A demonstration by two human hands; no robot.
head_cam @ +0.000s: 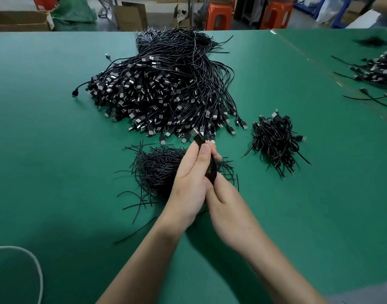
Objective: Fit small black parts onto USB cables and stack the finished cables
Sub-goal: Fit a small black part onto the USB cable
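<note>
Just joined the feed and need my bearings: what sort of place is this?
Probably a factory assembly bench: a large heap of USB cables on a green work table, a smaller cable pile beside it, and cardboard boxes and orange plastic stools on the floor behind.

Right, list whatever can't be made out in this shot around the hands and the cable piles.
- Head view: whether anything is fitted on the held cable; the left hand and right hand cover it.
- Part of the pile of thin black strands: hidden behind both hands.
- Cable pile at the right edge: cut off by the frame.
- White cord, lower left: both ends run out of frame.
</note>
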